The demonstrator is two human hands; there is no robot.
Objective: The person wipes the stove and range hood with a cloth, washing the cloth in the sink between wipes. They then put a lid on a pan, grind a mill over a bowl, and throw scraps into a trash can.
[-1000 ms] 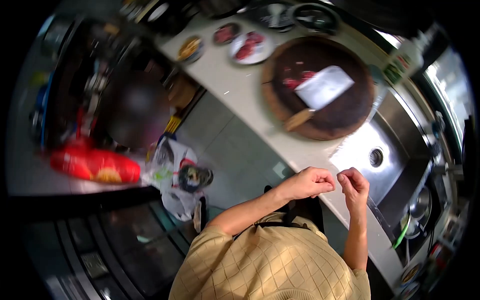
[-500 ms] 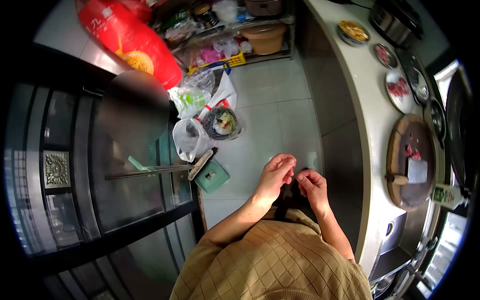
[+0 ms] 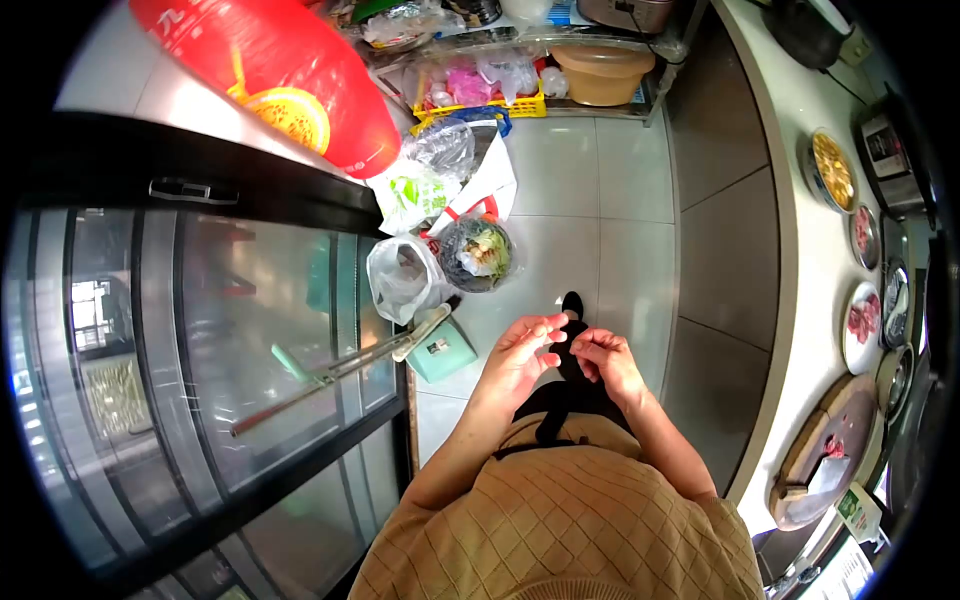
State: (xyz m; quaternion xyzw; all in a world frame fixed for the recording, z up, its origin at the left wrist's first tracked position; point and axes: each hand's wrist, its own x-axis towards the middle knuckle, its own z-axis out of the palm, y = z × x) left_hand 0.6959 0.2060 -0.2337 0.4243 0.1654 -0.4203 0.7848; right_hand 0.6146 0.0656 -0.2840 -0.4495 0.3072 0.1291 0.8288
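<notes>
My left hand (image 3: 520, 350) and my right hand (image 3: 606, 362) meet in front of my waist, above the tiled floor (image 3: 600, 220). Their fingertips touch or nearly touch. The left hand's fingers are half curled with thumb and fingertips pinched toward the right hand. My right hand is curled shut. Anything held between them is too small to tell. A black shoe tip (image 3: 572, 300) shows just beyond the hands.
A glass-door cabinet (image 3: 200, 350) stands on the left with a red sack (image 3: 280, 70) on top. Plastic bags (image 3: 400, 270), a bin of scraps (image 3: 478, 250) and a green dustpan (image 3: 440, 350) sit on the floor. The counter (image 3: 800, 300) on the right carries dishes of meat (image 3: 863, 325) and a round chopping board with cleaver (image 3: 830, 460).
My view has swung away from the counter and sink toward the floor and the cabinet. Both hands have stayed together in front of my body, fingers working against each other.
</notes>
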